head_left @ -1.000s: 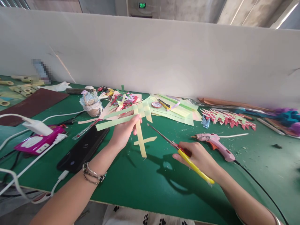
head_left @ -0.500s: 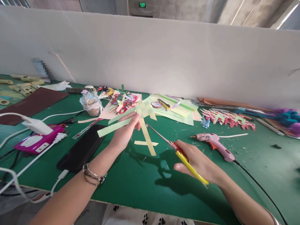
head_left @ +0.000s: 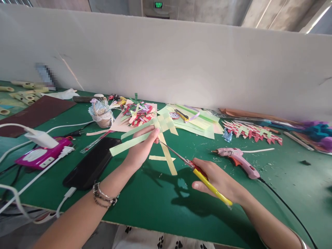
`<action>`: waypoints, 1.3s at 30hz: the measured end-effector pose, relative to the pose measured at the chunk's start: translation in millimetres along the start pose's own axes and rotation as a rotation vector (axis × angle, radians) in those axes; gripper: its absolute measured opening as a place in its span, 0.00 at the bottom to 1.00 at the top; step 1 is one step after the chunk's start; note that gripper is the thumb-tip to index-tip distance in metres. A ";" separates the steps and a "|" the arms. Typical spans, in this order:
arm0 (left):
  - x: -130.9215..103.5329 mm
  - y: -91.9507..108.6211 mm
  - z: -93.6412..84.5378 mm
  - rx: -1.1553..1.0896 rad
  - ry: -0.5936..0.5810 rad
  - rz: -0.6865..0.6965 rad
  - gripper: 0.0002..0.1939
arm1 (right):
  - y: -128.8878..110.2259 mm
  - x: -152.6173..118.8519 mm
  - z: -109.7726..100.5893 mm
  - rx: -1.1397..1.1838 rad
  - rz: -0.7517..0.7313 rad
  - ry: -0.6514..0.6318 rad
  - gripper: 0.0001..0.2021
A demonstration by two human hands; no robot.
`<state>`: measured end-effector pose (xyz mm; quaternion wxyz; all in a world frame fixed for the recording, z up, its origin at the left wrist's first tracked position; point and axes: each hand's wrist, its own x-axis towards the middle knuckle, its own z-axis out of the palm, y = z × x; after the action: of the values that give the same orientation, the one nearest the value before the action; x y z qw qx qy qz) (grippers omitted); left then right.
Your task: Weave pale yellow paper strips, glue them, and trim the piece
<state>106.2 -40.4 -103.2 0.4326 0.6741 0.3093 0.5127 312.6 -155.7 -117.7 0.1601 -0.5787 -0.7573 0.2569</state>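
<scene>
My left hand pinches a woven piece of pale green and cream paper strips above the table. Two green strip ends stick out to the left, and one long cream strip end hangs toward me. In my right hand is a pair of scissors with red and yellow handles. Their blades cross the cream strip just below my left fingertips; whether they have cut into it I cannot tell. A loose cream strip lies on the table beneath.
A pink glue gun lies on the right, its cord running toward me. At left are a black phone-like device and a magenta power strip with cables. Behind lie paper scraps, a utility knife and a red-white woven piece.
The woven paper in my left hand has shifted slightly right. The scissor blades, previously just right of the hanging cream strip, now reach across it.
</scene>
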 end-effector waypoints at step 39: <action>11.0 -16.1 -4.6 0.241 0.142 0.177 0.08 | 11.6 5.5 -1.2 0.293 0.135 0.178 0.23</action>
<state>105.3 -22.7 -112.5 0.2786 0.7078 0.3379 0.5543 320.9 -147.9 -123.8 0.2913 -0.6192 -0.6540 0.3224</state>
